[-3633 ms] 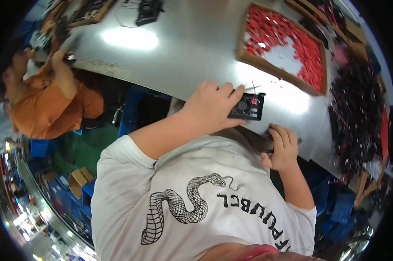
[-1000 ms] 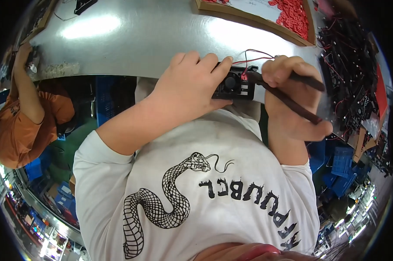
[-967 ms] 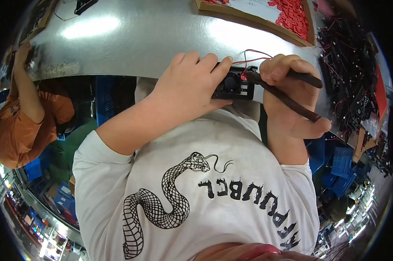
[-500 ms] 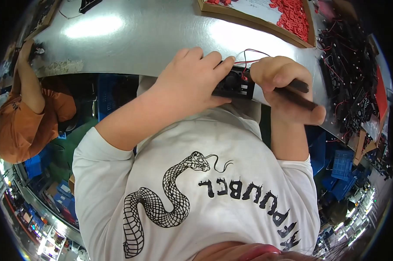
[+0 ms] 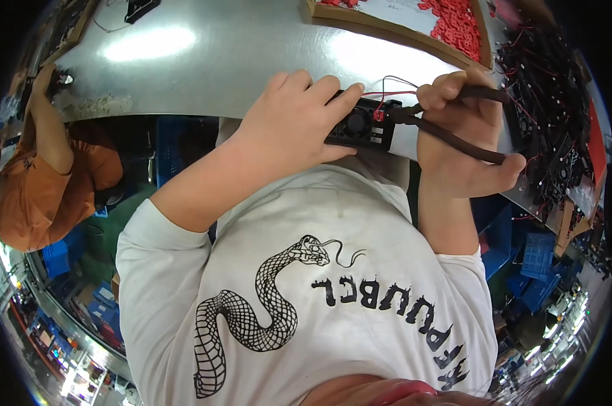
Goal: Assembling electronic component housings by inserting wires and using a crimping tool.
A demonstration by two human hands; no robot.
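black, stiff-looking plastic forms the unit, which the left grip has clamped by its left end, fingers over the far side and thumb along the near one. the right grip is wrapped round the pliers, handles spread wide, with the nose at the red piece; whether it bites there i cannot tell. the unit should be light and rigid, not very slippery, yet its fan and thin ribs would likely crack or bend under a hard squeeze, so the outer frame is the place to hold, clear of the blades. the wires look soft and easy to snag or tug loose. all this sits at the near edge of the bench, just before the shirt, with a cardboard box beyond and a dark pile to the right. against half a second ago, the handles stand further apart and the right fingers have drawn back, baring the pliers' head they were hiding; the left grip and unit have hardly shifted.
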